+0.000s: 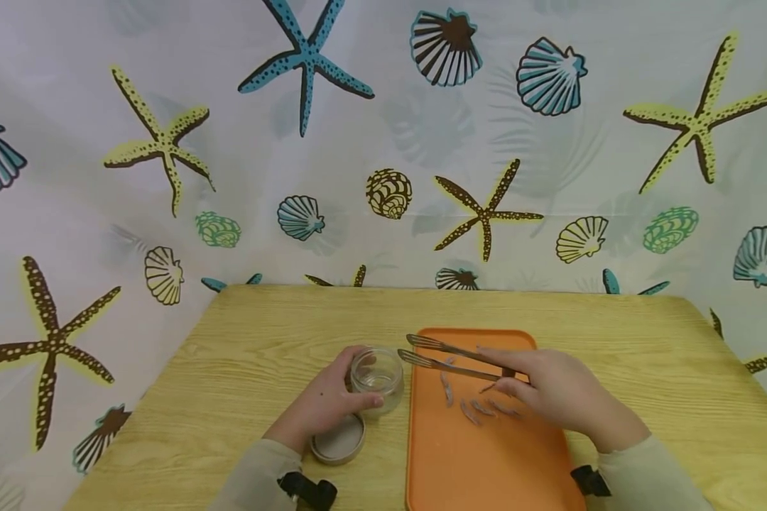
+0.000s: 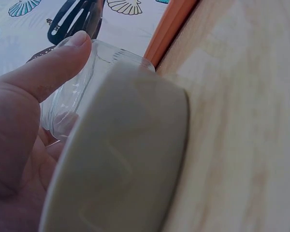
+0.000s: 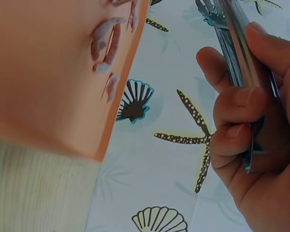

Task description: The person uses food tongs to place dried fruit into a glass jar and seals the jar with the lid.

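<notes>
My left hand (image 1: 329,397) grips a small clear glass jar (image 1: 391,402), thumb on the near side, fingers round the far side. Its mouth faces up and no lid covers it. A round pale lid (image 1: 339,441) lies on the table below that hand; in the left wrist view the lid (image 2: 121,154) partly hides the jar (image 2: 72,96). My right hand (image 1: 556,387) holds metal tongs (image 1: 450,367) with slotted tips, which stand apart between tray and jar. Nothing shows between the tips. Beneath them, several small greyish-pink curved pieces (image 1: 469,413), shrimp-like, lie on the orange tray (image 1: 479,475).
The raised rim of the tray (image 1: 410,440) runs close to the jar's right side. A wood-grain table (image 1: 230,397) lies under everything. Behind it hangs a white cloth (image 1: 345,156) printed with starfish and shells.
</notes>
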{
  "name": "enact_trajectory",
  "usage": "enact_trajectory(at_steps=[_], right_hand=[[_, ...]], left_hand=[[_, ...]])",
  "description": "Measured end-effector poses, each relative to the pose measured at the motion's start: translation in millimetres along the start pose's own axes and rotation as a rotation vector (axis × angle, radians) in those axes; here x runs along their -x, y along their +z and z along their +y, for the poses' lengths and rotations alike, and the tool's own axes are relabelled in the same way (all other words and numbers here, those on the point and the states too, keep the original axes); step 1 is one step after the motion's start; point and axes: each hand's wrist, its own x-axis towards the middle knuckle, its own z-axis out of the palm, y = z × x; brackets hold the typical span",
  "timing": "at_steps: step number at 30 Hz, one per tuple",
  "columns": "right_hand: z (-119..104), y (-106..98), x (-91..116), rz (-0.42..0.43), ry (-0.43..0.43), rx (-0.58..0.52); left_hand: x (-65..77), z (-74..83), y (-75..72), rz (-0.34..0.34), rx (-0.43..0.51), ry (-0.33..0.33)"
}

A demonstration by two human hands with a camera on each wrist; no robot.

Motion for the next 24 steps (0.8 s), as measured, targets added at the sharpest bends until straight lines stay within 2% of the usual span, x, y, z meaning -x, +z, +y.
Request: enact_trajectory(at_steps=[12,24], right_hand=[[19.0,-6.8,10.3,-0.057,0.083,-0.034],[35.2,-2.7,14.1,-0.163,0.148,-0.13]], left_hand=[[2.3,3.5,1.2,0.012,-0.018,-0.002],[2.1,2.4,1.1,0.004,-0.009,-0.011]])
